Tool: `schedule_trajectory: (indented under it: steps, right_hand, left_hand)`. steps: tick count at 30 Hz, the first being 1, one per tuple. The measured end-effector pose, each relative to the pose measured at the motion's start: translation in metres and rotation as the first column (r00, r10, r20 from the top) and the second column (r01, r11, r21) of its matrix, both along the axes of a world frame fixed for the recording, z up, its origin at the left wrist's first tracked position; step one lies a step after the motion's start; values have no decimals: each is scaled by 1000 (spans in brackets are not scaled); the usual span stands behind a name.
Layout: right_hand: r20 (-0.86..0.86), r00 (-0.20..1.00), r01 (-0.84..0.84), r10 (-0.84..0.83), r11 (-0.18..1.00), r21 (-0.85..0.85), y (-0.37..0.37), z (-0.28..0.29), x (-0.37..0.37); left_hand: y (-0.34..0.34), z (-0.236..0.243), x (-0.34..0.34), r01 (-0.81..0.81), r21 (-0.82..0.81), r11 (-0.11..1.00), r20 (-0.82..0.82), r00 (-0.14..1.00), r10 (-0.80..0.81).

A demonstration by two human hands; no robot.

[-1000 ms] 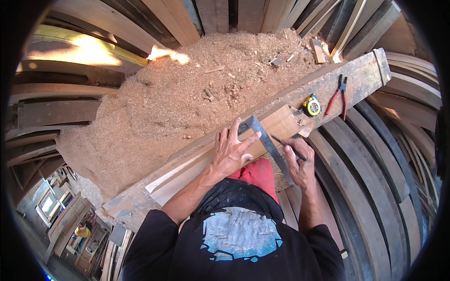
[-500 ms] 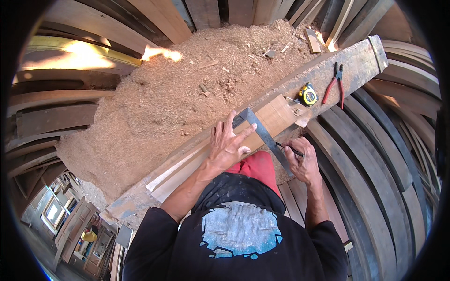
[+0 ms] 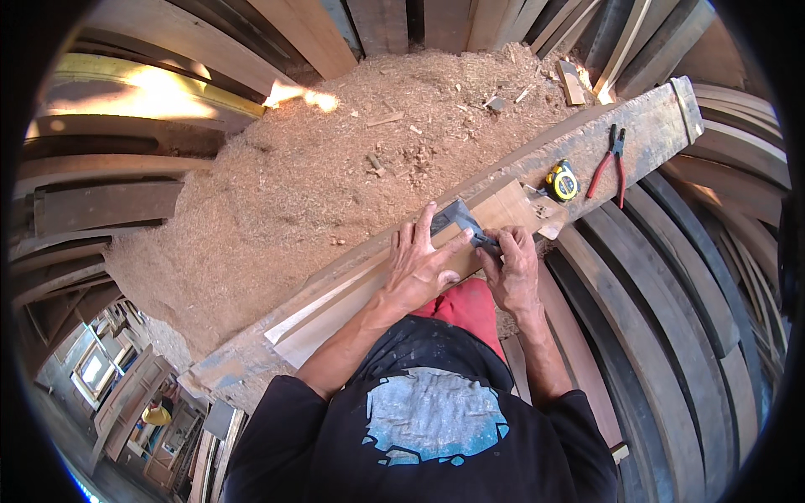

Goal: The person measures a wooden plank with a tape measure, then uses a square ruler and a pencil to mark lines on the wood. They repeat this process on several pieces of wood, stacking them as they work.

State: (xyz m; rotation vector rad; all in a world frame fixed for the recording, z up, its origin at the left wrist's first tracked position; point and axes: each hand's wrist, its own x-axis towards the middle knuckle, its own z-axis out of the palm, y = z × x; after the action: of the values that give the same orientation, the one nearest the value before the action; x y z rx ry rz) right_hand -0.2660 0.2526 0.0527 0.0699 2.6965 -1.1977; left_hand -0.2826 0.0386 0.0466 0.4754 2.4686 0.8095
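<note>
Right hand (image 3: 513,272) moved up beside left hand (image 3: 423,267) | both press metal square (image 3: 461,220) flat on pale board (image 3: 495,214), fingers spread | marking under way, cut not begun; tape measure (image 3: 562,180), pliers (image 3: 610,163) lie apart

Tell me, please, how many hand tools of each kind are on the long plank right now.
Metal square, under the left hand and right hand: 1
Yellow tape measure: 1
Red-handled pliers: 1
Total: 3
</note>
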Motion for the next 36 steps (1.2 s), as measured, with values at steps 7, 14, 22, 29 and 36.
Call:
schedule_trajectory:
  steps: [7,14,22,29,36]
  right_hand:
    - [-82,995,-44,49,997,63,1,-7,4]
    - [-86,996,-30,36,997,70,0,-7,4]
    - [-79,996,-38,44,997,68,0,-7,3]
    - [-117,963,244,-243,970,-8,9,24,-14]
    - [-18,995,87,-93,970,-226,10,24,-33]
  left_hand:
    - [4,0,-2,-6,22,1000,-20,1000,6]
    - [3,0,-2,-9,35,999,-9,1000,10]
    - [2,-4,0,6,34,999,-44,999,-5]
    - [1,1,-2,11,20,1000,-20,1000,-11]
    - [5,5,-4,25,-16,1000,4,1000,-25]
